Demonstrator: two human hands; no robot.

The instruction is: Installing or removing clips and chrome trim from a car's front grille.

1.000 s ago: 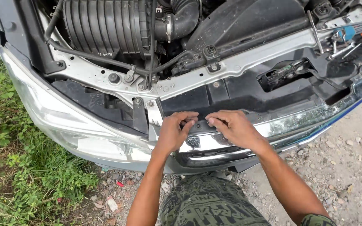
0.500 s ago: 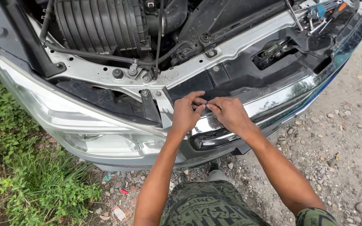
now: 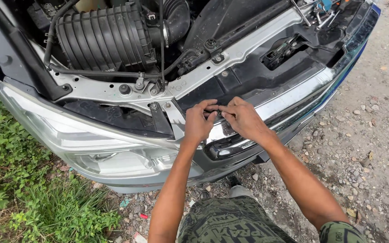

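Note:
I stand at the open front of a car. My left hand (image 3: 197, 122) and my right hand (image 3: 244, 119) rest side by side on the top edge of the chrome grille (image 3: 289, 101). Their fingertips meet and pinch where the chrome joins the black plastic panel (image 3: 266, 78). Anything small between the fingers is hidden. Just left of my left hand a black bracket runs down from the silver crossmember (image 3: 244, 49).
A clear headlight (image 3: 100, 144) curves away at the left. A ribbed black air duct (image 3: 104, 38) fills the engine bay behind. Loose tools (image 3: 323, 11) lie at the car's far corner. Grass (image 3: 19, 180) is on the left, gravel (image 3: 365, 135) on the right, my patterned trousers (image 3: 230, 222) below.
Both hands have stayed on the grille's top edge while their fingertips drew closer until they touch. The view has tilted, so the car's far corner sits higher in the picture.

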